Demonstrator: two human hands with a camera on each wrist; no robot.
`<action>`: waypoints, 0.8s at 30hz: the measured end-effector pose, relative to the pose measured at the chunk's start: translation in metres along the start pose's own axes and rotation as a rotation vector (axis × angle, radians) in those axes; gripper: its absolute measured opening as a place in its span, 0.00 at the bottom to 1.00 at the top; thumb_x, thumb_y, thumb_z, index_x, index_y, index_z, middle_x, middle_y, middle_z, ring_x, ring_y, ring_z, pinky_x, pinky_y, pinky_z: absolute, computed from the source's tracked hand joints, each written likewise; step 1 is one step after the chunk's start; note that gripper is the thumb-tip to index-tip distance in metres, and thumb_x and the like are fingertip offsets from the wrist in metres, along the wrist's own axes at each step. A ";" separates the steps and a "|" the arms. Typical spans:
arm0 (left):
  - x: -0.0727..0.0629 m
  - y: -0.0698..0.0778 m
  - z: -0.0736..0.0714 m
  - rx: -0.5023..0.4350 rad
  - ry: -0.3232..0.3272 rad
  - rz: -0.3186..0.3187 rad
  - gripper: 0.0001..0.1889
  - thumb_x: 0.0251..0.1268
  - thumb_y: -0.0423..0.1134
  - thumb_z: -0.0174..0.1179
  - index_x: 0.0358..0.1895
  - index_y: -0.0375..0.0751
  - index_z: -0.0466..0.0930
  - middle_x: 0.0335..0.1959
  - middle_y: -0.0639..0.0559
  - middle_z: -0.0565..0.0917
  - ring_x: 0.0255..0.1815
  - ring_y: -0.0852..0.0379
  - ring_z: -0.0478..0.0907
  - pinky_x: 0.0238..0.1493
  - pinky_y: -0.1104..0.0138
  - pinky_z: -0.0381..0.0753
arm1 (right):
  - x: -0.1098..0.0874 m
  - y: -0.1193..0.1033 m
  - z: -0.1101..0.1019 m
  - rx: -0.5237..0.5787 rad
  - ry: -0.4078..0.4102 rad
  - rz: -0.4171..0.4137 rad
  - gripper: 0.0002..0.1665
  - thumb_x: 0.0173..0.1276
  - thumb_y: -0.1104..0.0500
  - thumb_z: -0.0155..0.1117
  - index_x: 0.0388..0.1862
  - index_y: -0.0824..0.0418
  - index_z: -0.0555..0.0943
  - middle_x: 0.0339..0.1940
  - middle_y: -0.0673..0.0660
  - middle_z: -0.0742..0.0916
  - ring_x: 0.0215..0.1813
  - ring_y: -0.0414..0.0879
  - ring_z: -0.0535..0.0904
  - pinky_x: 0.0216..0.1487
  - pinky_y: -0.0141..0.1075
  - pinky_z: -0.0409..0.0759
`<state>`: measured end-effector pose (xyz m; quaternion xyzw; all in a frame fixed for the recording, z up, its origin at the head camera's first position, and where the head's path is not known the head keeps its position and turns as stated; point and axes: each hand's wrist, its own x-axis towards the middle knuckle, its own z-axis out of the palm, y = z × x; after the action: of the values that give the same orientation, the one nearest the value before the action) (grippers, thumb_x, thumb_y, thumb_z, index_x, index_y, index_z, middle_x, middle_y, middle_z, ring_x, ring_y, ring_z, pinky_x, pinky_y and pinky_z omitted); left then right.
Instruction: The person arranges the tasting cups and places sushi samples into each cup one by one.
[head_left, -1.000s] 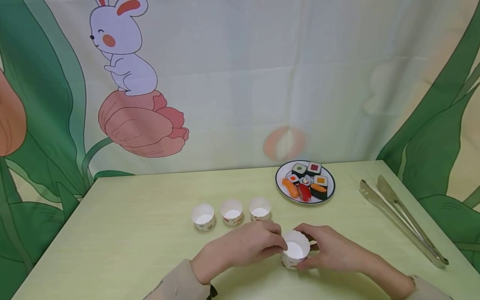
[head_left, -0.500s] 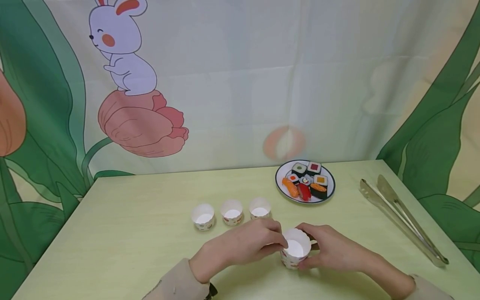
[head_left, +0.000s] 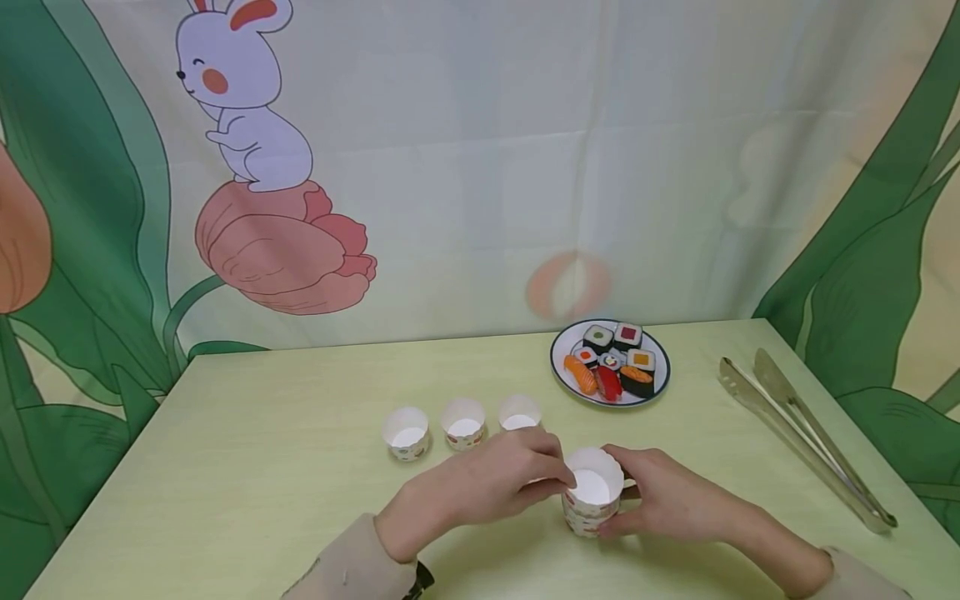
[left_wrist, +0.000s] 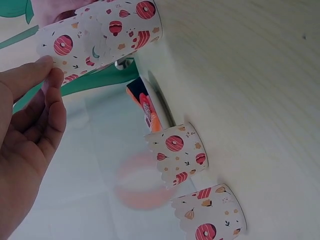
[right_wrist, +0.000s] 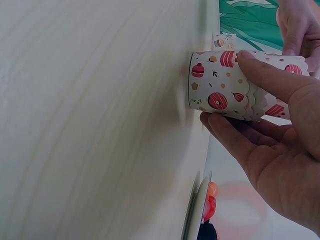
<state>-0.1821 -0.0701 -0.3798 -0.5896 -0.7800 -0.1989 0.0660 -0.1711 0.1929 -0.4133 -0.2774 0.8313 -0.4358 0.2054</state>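
Left hand (head_left: 517, 473) pinching a red-patterned white paper cup (head_left: 596, 477) by its rim, right hand (head_left: 663, 497) gripping the matching lower cup (head_left: 583, 524), both being held in front of a round white sushi plate (head_left: 662, 363)

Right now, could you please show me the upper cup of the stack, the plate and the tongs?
Upper cup (left_wrist: 63, 45): left wrist view, on the round print of its outer wall.
Plate (head_left: 563, 347): head view, on its bare left rim.
Tongs (head_left: 813, 463): head view, on one long metal arm.
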 end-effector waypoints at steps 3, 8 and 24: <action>0.000 -0.001 -0.001 -0.005 0.007 -0.006 0.04 0.70 0.31 0.67 0.43 0.40 0.90 0.38 0.54 0.83 0.41 0.62 0.78 0.48 0.80 0.73 | 0.000 0.000 0.000 0.009 -0.002 0.011 0.38 0.57 0.54 0.84 0.63 0.60 0.75 0.57 0.51 0.84 0.59 0.51 0.81 0.58 0.44 0.81; -0.001 -0.001 -0.005 0.009 0.031 -0.016 0.05 0.70 0.32 0.67 0.44 0.40 0.90 0.38 0.54 0.82 0.42 0.62 0.78 0.48 0.79 0.74 | 0.000 0.001 -0.001 -0.001 0.000 0.009 0.40 0.57 0.54 0.84 0.65 0.62 0.75 0.59 0.53 0.84 0.59 0.51 0.81 0.58 0.44 0.81; -0.001 -0.006 -0.006 0.020 0.161 -0.022 0.04 0.69 0.31 0.68 0.43 0.40 0.90 0.37 0.55 0.82 0.41 0.60 0.78 0.47 0.76 0.75 | 0.001 0.002 -0.001 -0.002 -0.004 0.015 0.43 0.57 0.54 0.84 0.68 0.61 0.73 0.61 0.56 0.83 0.59 0.54 0.80 0.58 0.49 0.82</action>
<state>-0.1883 -0.0745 -0.3759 -0.5625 -0.7805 -0.2385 0.1325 -0.1729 0.1942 -0.4141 -0.2724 0.8333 -0.4329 0.2100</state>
